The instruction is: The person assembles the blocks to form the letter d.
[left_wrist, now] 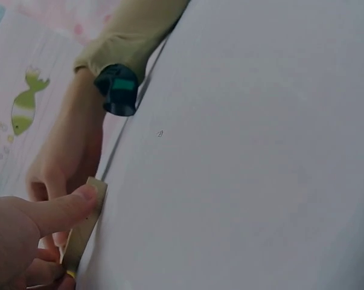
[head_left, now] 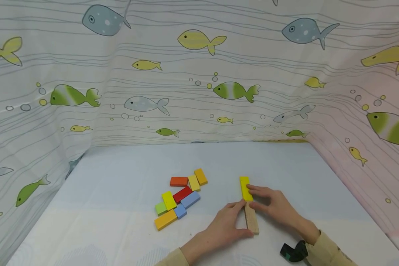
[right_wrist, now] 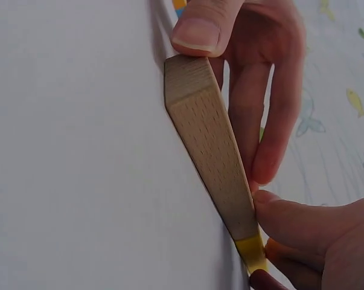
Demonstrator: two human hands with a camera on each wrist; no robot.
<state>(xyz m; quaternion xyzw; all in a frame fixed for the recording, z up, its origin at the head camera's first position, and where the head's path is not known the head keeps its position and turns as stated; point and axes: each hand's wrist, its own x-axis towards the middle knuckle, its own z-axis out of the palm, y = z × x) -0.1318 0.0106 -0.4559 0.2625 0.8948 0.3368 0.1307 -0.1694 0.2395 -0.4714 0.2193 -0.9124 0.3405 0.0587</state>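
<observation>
A plain wooden block [head_left: 252,220] lies lengthwise on the table, end to end with a yellow block [head_left: 245,187]. My left hand [head_left: 221,223] grips the wooden block along its left side, its thumb against the near end and its forefinger by the joint. From the right, my right hand [head_left: 274,203] touches the pair with fairly straight fingers, a fingertip on the yellow block and the thumb beside the joint. In the right wrist view, the left thumb presses the wooden block's [right_wrist: 209,145] end face, and little of the yellow block [right_wrist: 250,248] shows.
Left of the hands, several coloured blocks lie grouped, among them a red block [head_left: 182,194], a long blue block [head_left: 190,200], a green block [head_left: 161,208] and an orange block [head_left: 165,220]. A black wrist camera [head_left: 294,252] sits at the right sleeve. Fish-print cloth [head_left: 186,111] walls the table.
</observation>
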